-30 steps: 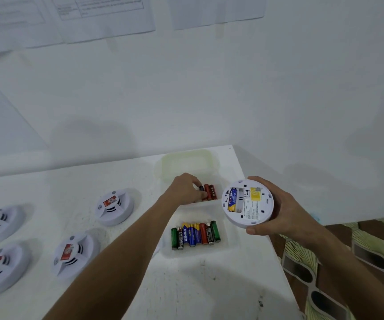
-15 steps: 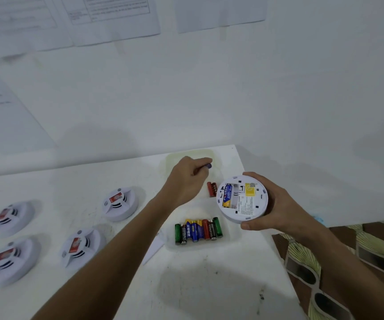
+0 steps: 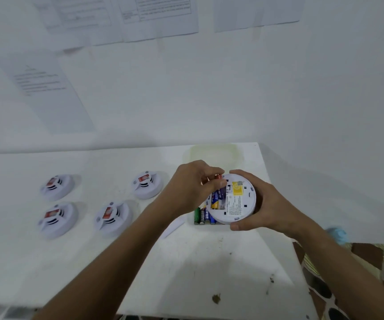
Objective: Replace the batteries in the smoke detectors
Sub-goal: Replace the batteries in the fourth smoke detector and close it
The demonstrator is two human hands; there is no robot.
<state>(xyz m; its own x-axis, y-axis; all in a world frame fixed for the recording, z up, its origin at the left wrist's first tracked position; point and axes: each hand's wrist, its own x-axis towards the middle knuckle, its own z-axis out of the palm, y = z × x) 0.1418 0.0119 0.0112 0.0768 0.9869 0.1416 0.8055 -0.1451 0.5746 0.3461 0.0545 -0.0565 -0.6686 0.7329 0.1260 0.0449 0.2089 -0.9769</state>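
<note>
My right hand (image 3: 265, 209) grips a round white smoke detector (image 3: 237, 204) by its rim, back side up, with the battery bay open. A blue and yellow battery (image 3: 214, 202) lies in the bay. Over the bay's left side, my left hand (image 3: 193, 185) pinches a dark battery (image 3: 222, 192) between thumb and fingers and holds it at the slot beside the first one. Under the detector, a shallow tray holds a row of loose batteries (image 3: 202, 215), partly hidden. Red batteries (image 3: 218, 176) show just behind my left fingers.
Several white smoke detectors lie face up on the white table, among them one at the back (image 3: 147, 184) and one nearer (image 3: 112, 217). A thin white cover piece (image 3: 173, 228) lies by my left wrist. An empty translucent tray (image 3: 214, 150) sits by the wall. The table's right edge (image 3: 285, 239) is close.
My left hand lifted a dark battery from beside the red ones and brought it to the detector's bay. My right hand moved the detector left, over the battery tray.
</note>
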